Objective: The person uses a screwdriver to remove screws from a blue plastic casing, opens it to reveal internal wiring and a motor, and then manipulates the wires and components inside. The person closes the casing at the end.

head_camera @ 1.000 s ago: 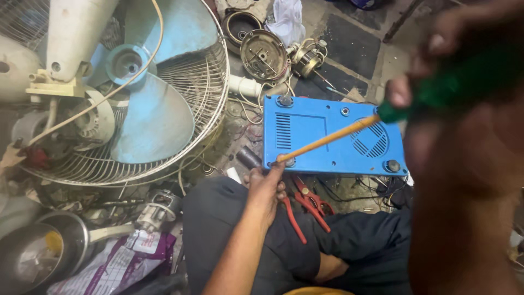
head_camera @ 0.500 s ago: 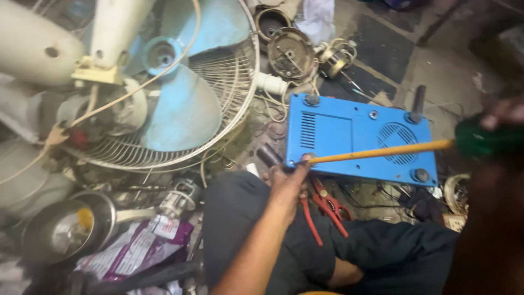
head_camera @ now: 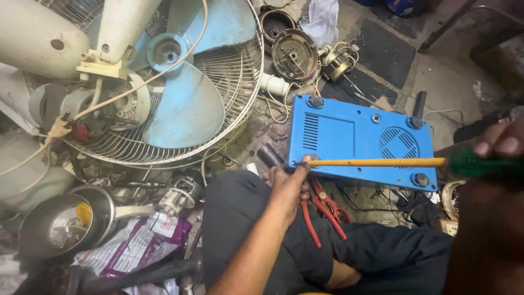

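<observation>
The blue appliance casing (head_camera: 355, 139) lies underside up on the floor, just ahead of the person's knees. The screwdriver (head_camera: 382, 162) crosses it, tip at its near-left corner. Left hand (head_camera: 289, 183) fingers pinch the tip; right hand (head_camera: 499, 147) fingers clamp the green handle. Red pliers (head_camera: 325, 210) lie just beneath the casing; a fan (head_camera: 180, 93) lies left of it.

Bare concrete floor (head_camera: 453, 71) is showing at one o'clock. A dark mat (head_camera: 382, 52) is lying on it at twelve.

floor (head_camera: 453, 71) | fan (head_camera: 185, 104), blue casing (head_camera: 349, 136), steel pot (head_camera: 60, 224), red pliers (head_camera: 327, 205), purple packet (head_camera: 136, 246)
</observation>
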